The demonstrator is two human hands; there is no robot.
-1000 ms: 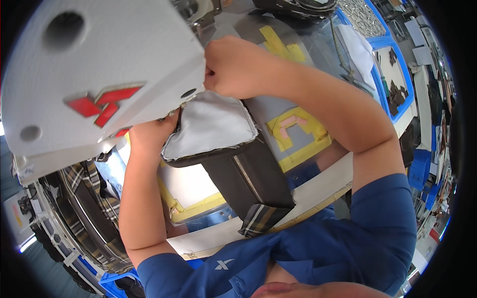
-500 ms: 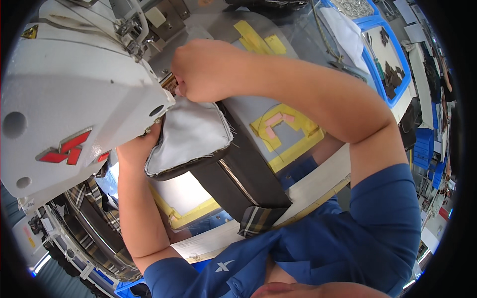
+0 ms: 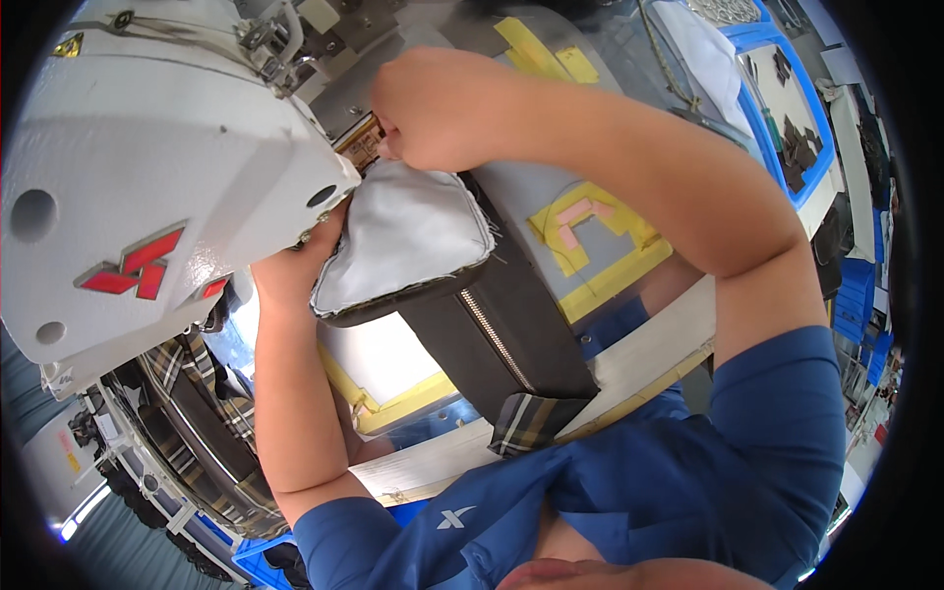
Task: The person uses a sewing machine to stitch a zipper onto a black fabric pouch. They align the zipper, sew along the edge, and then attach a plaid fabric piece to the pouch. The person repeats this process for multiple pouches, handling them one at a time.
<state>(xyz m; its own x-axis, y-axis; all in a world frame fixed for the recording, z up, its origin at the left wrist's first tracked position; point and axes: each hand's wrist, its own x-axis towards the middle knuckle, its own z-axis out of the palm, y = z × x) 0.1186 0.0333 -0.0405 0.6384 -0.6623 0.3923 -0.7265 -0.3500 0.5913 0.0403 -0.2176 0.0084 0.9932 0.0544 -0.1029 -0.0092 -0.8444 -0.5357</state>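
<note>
A half-sewn bag (image 3: 472, 334) of dark brown material lies in front of me, with a metal zipper (image 3: 495, 339) running along it. Its raised end shows a whitish lining panel (image 3: 408, 236) with frayed edges. My right hand (image 3: 433, 108) is closed at the far edge of this panel, fingers curled under and partly hidden. My left hand (image 3: 303, 236) is at the panel's left side, its fingers hidden behind the white sewing machine head (image 3: 157, 177). A plaid tab (image 3: 526, 423) hangs at the bag's near end.
Yellow tape (image 3: 600, 285) marks the grey work surface right of the bag. A blue-rimmed tray (image 3: 787, 128) with dark scraps stands at the far right, beside a white cloth (image 3: 693, 54). Plaid bag pieces (image 3: 192, 423) hang below the machine at the left.
The whole view has shifted, so everything sits slightly farther right and mostly higher in the picture. Both hands keep about the same places against the bag.
</note>
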